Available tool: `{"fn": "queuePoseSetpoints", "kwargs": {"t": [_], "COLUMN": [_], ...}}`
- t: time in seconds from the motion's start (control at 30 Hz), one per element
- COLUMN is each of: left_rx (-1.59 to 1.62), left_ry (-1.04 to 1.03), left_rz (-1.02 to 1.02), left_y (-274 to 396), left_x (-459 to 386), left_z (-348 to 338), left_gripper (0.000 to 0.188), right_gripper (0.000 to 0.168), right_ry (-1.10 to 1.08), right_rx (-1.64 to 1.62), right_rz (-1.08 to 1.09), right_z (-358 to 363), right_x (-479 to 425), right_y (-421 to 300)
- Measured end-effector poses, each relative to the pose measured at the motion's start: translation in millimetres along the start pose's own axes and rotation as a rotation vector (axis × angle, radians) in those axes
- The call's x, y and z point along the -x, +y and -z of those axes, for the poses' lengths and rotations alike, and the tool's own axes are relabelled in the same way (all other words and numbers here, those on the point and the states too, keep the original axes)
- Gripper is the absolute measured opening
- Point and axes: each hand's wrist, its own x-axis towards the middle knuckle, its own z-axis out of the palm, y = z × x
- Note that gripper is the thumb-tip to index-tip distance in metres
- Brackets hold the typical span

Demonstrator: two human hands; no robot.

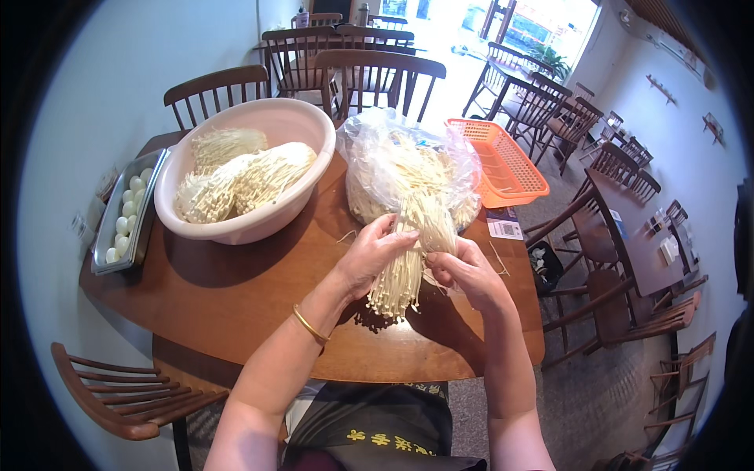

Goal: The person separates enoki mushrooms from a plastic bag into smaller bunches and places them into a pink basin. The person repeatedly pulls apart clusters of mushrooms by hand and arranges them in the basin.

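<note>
A bundle of enoki mushrooms (402,274) is held between my two hands over the near part of the table, caps pointing toward me. My left hand (377,250) grips its left side, thumb lying across the stems. On the other side my right hand (462,268) pinches the bundle with thumb and bent fingers. Directly behind stands an open clear plastic bag (368,141) full of more enoki (421,168). To the left, a large pale plastic basin (253,229) contains several enoki bunches (259,182).
A metal tray (144,232) of peeled eggs (129,209) lies along the left edge of the wooden table (247,312). An orange plastic basket (512,162) sits at the back right, near a printed card (503,226). Wooden chairs (118,394) surround the table.
</note>
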Motion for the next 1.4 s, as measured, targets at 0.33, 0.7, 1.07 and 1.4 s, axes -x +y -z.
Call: {"fn": "queuePoseSetpoints", "kwargs": {"t": [0.33, 0.7, 1.07, 1.4], "left_rx": [-0.160, 0.021, 0.161, 0.109], "left_ry": [0.019, -0.004, -0.049, -0.088], "left_rz": [-0.116, 0.003, 0.020, 0.046], "left_y": [6, 6, 5, 8], "left_x": [6, 3, 4, 4], "left_z": [-3, 3, 3, 2], "left_gripper": [0.050, 0.042, 0.041, 0.042], "right_gripper": [0.027, 0.023, 0.026, 0.017], "right_ry": [-0.102, -0.094, 0.157, -0.029], "right_rx": [0.087, -0.703, 0.215, -0.219], "right_rz": [0.025, 0.343, 0.121, 0.009], "right_z": [1, 37, -22, -1], "right_x": [-11, 13, -3, 0], "right_y": [15, -17, -4, -3]}}
